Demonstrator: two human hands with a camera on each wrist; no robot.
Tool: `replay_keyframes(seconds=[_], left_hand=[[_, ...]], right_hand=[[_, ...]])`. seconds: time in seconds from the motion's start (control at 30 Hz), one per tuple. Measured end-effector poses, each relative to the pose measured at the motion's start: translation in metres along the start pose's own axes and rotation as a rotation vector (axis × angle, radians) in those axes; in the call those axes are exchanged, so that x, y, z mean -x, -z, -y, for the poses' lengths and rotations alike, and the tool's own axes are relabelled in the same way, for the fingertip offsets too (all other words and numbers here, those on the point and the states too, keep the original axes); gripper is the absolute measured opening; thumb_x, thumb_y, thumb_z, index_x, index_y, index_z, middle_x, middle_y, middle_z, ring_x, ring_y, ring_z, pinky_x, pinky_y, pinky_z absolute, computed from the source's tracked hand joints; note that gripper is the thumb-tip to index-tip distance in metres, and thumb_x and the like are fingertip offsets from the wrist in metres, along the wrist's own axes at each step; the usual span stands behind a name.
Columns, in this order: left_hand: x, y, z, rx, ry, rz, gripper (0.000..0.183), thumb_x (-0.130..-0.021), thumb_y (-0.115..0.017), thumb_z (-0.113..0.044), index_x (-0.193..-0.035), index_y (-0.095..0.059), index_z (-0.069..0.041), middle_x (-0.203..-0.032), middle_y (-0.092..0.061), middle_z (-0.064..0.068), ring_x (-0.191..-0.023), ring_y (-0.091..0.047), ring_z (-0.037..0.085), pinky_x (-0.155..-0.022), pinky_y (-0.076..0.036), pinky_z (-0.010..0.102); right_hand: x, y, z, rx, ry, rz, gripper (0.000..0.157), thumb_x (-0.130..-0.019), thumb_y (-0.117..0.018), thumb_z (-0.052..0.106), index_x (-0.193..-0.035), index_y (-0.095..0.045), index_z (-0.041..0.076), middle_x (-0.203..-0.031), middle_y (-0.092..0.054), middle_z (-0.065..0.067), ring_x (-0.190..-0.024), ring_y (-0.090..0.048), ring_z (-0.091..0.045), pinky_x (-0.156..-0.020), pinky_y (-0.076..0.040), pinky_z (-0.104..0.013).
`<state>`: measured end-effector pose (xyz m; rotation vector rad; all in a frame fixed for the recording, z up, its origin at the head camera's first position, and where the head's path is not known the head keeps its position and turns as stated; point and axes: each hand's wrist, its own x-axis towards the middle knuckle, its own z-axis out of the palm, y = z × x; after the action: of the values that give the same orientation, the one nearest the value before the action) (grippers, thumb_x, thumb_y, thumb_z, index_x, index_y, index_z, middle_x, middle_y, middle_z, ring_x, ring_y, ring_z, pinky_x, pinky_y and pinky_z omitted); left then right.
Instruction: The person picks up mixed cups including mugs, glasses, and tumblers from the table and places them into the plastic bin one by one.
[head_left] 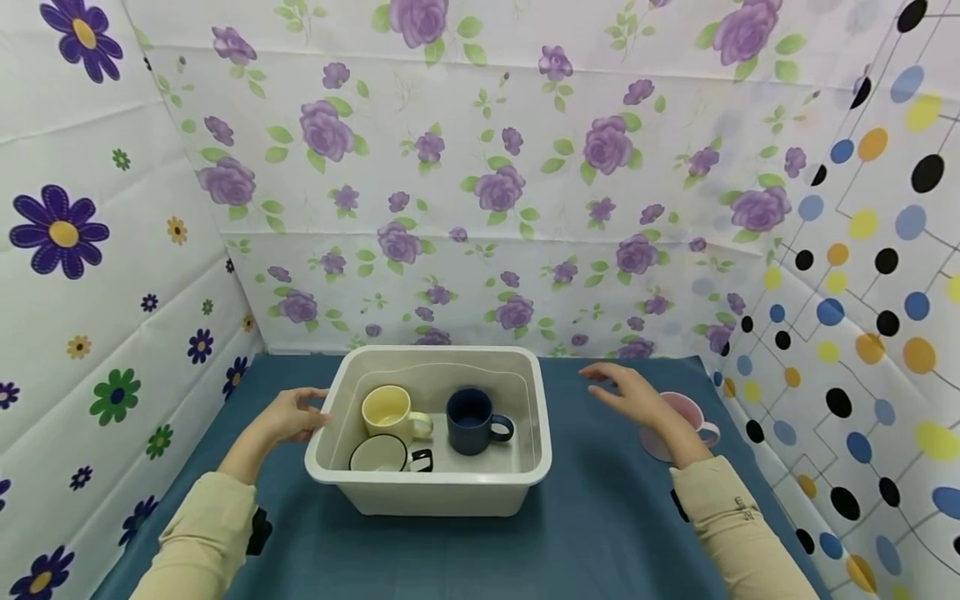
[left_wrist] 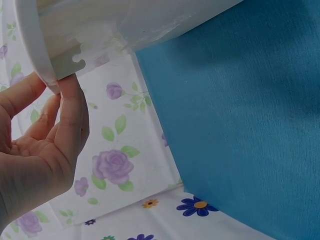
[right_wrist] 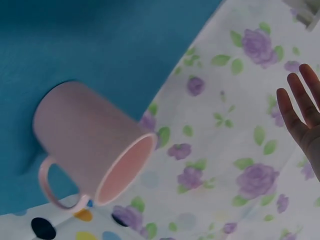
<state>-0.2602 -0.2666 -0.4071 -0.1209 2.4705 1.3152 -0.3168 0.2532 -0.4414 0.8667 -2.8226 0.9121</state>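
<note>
A white plastic bin (head_left: 442, 493) stands on the blue table. Inside it are a yellow mug (head_left: 387, 410), a navy mug (head_left: 468, 425) and a pale mug with a dark rim (head_left: 378, 457) and a black handle. My left hand (head_left: 288, 414) pinches the bin's left rim; in the left wrist view, the thumb and fingers of this hand (left_wrist: 47, 130) meet at the rim (left_wrist: 35, 45). My right hand (head_left: 633, 396) is held above the table, fingers extended, holding nothing. Partly behind my right forearm is a pink mug (head_left: 684, 407), upright; the right wrist view shows its whole body (right_wrist: 87, 135).
Blue cloth (head_left: 600, 517) covers the table. A floral sheet (head_left: 465, 275) hangs close behind the bin. Patterned sheets also hang on the left (head_left: 127, 333) and right (head_left: 847, 367), with the pink mug near the right one.
</note>
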Motion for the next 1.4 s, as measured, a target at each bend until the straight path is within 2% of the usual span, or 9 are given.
replay_keyframes(seconds=[0.13,0.4,0.7,0.83,0.97,1.03,1.13,1.27,1.4], left_hand=[[0.001,0.000,-0.001,0.003,-0.005,0.003,0.057,-0.091,-0.059,-0.004,-0.138,-0.032,0.014,-0.101,-0.065,0.025,-0.072,-0.064,0.011,-0.065,-0.058,0.031],[0.000,-0.001,0.001,0.005,-0.014,0.004,0.057,-0.090,-0.060,-0.004,-0.137,-0.033,0.014,-0.097,-0.066,0.021,-0.070,-0.063,0.011,-0.064,-0.058,0.030],[-0.002,-0.002,0.002,0.005,-0.012,-0.002,0.058,-0.089,-0.061,-0.004,-0.137,-0.033,0.013,-0.098,-0.065,0.022,-0.072,-0.064,0.012,-0.066,-0.058,0.032],[-0.002,-0.002,0.002,0.003,-0.015,0.001,0.058,-0.089,-0.061,-0.005,-0.138,-0.033,0.013,-0.100,-0.065,0.024,-0.074,-0.065,0.013,-0.067,-0.058,0.033],[-0.002,-0.001,0.002,0.009,-0.014,0.002,0.058,-0.089,-0.061,-0.005,-0.138,-0.033,0.012,-0.099,-0.065,0.023,-0.074,-0.065,0.013,-0.067,-0.059,0.033],[-0.002,-0.001,0.002,0.011,-0.012,0.001,0.058,-0.089,-0.061,-0.005,-0.138,-0.033,0.012,-0.099,-0.065,0.022,-0.074,-0.065,0.013,-0.067,-0.059,0.033],[-0.002,0.000,0.002,0.010,-0.012,0.002,0.058,-0.089,-0.061,-0.005,-0.138,-0.033,0.013,-0.099,-0.065,0.022,-0.074,-0.065,0.013,-0.067,-0.059,0.033],[-0.002,0.000,0.003,0.001,-0.016,0.003,0.058,-0.089,-0.061,-0.006,-0.138,-0.034,0.012,-0.099,-0.065,0.022,-0.074,-0.065,0.012,-0.067,-0.059,0.033],[-0.002,0.001,0.003,-0.001,-0.016,0.001,0.058,-0.089,-0.062,-0.006,-0.137,-0.034,0.012,-0.099,-0.066,0.022,-0.075,-0.065,0.013,-0.068,-0.059,0.033]], right_hand=[[0.006,0.001,-0.013,0.003,-0.025,0.004,0.032,-0.095,-0.056,0.011,-0.125,-0.056,0.002,-0.121,-0.060,-0.020,-0.109,-0.056,-0.037,-0.087,-0.049,-0.054],[0.016,0.007,-0.036,0.142,-0.103,0.026,0.035,-0.094,-0.057,0.015,-0.126,-0.055,0.001,-0.124,-0.056,-0.022,-0.112,-0.054,-0.039,-0.090,-0.047,-0.053],[0.029,0.015,-0.053,0.201,-0.180,0.046,0.041,-0.092,-0.061,0.018,-0.127,-0.053,-0.001,-0.124,-0.054,-0.026,-0.112,-0.052,-0.043,-0.089,-0.045,-0.057],[0.034,0.013,-0.059,0.232,-0.229,0.065,0.048,-0.091,-0.063,0.024,-0.130,-0.050,0.001,-0.128,-0.048,-0.030,-0.093,-0.058,-0.037,-0.079,-0.048,-0.053],[0.037,0.012,-0.067,0.236,-0.266,0.082,0.052,-0.089,-0.064,0.027,-0.132,-0.048,0.001,-0.130,-0.045,-0.031,-0.080,-0.057,-0.026,-0.067,-0.049,-0.045],[0.038,0.012,-0.070,0.236,-0.275,0.094,0.055,-0.089,-0.064,0.030,-0.132,-0.047,0.001,-0.129,-0.045,-0.031,-0.082,-0.056,-0.028,-0.067,-0.048,-0.046],[0.041,0.011,-0.075,0.249,-0.303,0.111,0.059,-0.088,-0.065,0.033,-0.134,-0.046,0.001,-0.131,-0.043,-0.032,-0.095,-0.053,-0.043,-0.072,-0.045,-0.056],[0.045,0.010,-0.083,0.256,-0.359,0.130,0.064,-0.087,-0.065,0.038,-0.136,-0.044,0.002,-0.135,-0.038,-0.033,-0.110,-0.041,-0.057,-0.078,-0.038,-0.067],[0.046,0.009,-0.087,0.248,-0.391,0.135,0.067,-0.086,-0.066,0.040,-0.136,-0.043,0.002,-0.137,-0.034,-0.034,-0.111,-0.039,-0.059,-0.078,-0.038,-0.068]])
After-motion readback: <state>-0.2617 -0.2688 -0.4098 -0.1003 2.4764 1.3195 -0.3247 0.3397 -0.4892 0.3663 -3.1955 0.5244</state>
